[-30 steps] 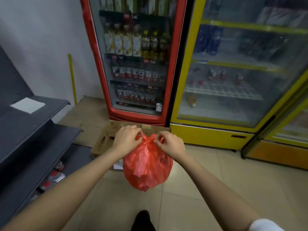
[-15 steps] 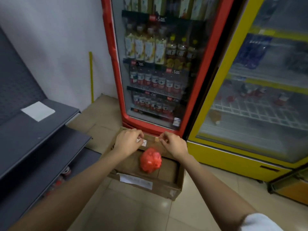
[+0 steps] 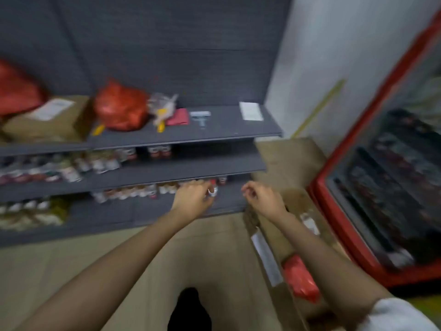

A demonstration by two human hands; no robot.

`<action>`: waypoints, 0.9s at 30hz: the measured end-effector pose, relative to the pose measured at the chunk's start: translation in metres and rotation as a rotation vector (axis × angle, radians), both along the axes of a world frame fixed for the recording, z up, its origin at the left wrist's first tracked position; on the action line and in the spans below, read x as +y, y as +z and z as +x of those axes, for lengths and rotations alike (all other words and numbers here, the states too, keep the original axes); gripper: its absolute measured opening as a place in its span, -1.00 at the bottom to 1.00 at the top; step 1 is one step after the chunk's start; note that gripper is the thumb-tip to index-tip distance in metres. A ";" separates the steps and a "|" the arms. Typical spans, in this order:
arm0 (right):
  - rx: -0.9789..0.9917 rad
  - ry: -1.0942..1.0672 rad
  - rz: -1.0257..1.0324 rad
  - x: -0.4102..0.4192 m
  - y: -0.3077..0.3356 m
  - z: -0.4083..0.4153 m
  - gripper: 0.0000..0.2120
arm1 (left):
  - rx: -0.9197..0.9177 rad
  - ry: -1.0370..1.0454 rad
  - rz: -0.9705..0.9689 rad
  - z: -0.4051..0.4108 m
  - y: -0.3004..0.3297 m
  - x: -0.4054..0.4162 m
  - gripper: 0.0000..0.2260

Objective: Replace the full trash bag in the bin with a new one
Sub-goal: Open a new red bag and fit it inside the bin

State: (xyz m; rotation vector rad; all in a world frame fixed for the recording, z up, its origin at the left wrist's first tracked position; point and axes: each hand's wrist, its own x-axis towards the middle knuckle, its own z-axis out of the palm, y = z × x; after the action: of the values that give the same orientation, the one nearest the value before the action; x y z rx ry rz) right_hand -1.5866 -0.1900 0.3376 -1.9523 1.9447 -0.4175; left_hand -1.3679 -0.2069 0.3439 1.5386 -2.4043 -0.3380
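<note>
Both hands hang in the air in front of the grey shelf unit point(image 3: 181, 139), apart from each other and holding nothing. The left hand point(image 3: 194, 199) has its fingers loosely curled, close in front of the small cans on the lowest shelf; the blur hides whether a fingertip touches one. The right hand point(image 3: 265, 199) is also loosely curled and empty, just right of the shelf unit's end. The tied red trash bag point(image 3: 300, 279) lies inside the cardboard box point(image 3: 267, 256) on the floor, right of the shelf unit and under the right forearm. On the shelf unit's top board sit another red bag point(image 3: 121, 108), a brown box point(image 3: 47, 120) to its left and a folded red item point(image 3: 179, 117) to its right. A red-framed fridge point(image 3: 372, 187) stands beyond the cardboard box, far right of the shelf unit.
</note>
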 end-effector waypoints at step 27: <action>-0.047 1.394 -0.028 0.058 -0.008 0.849 -0.84 | -0.056 1.325 -0.036 0.718 -0.013 0.281 -0.85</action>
State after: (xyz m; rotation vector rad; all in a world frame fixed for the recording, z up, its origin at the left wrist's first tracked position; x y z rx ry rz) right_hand -0.7376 -0.1323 0.3300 -2.6564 0.2139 -0.0641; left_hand -0.6495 0.0738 0.3306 2.6472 -0.9471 0.0509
